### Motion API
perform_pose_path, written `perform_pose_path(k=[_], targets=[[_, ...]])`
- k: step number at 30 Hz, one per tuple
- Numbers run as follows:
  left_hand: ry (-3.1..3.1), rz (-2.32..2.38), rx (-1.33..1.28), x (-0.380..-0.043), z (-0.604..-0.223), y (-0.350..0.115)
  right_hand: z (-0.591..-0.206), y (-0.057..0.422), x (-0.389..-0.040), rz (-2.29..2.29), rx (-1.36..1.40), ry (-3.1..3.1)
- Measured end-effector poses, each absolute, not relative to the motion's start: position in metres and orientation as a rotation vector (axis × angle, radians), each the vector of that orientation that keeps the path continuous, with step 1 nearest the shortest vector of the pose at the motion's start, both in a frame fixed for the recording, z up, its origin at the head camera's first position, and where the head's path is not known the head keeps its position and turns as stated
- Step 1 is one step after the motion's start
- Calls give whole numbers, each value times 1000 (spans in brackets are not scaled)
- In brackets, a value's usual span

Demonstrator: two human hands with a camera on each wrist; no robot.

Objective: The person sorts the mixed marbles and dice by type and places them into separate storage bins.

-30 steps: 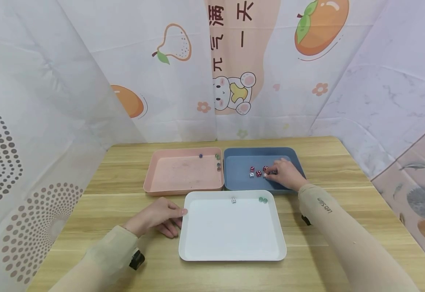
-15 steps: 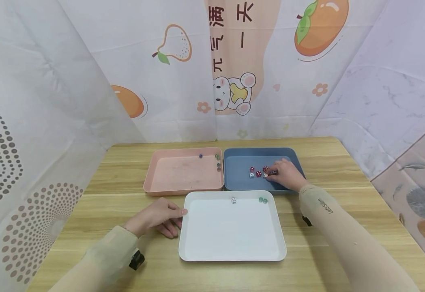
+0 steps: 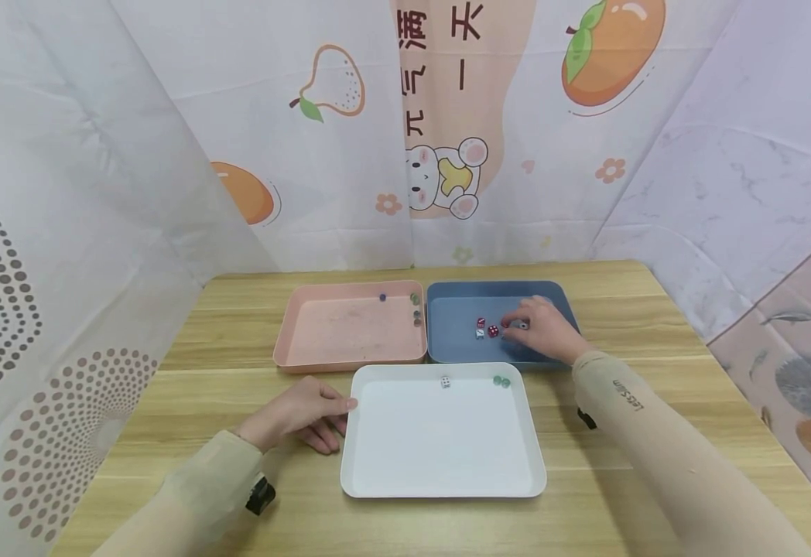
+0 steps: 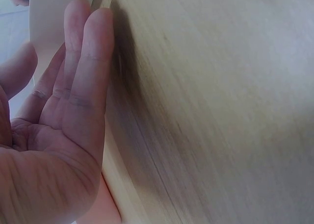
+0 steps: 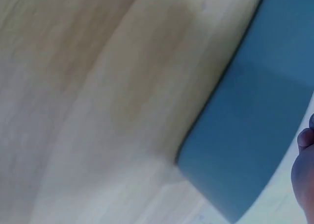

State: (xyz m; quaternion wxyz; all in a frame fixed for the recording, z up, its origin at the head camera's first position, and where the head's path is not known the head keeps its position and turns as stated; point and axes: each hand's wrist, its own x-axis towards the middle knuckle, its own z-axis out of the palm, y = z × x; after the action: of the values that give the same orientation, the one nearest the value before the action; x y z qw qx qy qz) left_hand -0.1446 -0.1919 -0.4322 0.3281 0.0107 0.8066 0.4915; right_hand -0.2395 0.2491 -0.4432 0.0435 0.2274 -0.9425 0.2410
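Note:
My left hand (image 3: 306,415) holds the left rim of a white tray (image 3: 440,489), thumb over the edge and other fingers outside it. The left wrist view shows those fingers (image 4: 88,67) nearly straight beside the tray wall. Reaching into the blue tray (image 3: 461,288), my right hand (image 3: 543,329) has thumb and index finger bent round a red die (image 3: 505,323). A dark bluish die (image 3: 523,326) shows between the fingers and palm. Left of the fingertips lie red dice (image 3: 493,331) and a white die (image 3: 480,334). Only a bit of the right hand (image 5: 304,170) enters the right wrist view.
A pink tray (image 3: 350,363) stands left of the blue one, with small coloured dice (image 3: 415,299) along its right side. In the white tray sit a white die (image 3: 446,382) and green dice (image 3: 501,381). A printed curtain (image 3: 350,232) hangs behind the wooden table (image 3: 238,317).
My right hand has shifted slightly up and its thumb to the left. The white die formerly seen at its fingertips is now out of sight. The left hand is unmoved.

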Motion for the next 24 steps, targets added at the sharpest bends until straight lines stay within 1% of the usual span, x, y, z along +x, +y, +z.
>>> perform_pose_path(k=[9, 24], targets=[[2112, 1286, 15, -144, -431, -191, -430, 232, -230, 861, 877, -2849], [2107, 1295, 14, -143, -431, -191, -426, 209, -216, 990, 1078, -2956]])
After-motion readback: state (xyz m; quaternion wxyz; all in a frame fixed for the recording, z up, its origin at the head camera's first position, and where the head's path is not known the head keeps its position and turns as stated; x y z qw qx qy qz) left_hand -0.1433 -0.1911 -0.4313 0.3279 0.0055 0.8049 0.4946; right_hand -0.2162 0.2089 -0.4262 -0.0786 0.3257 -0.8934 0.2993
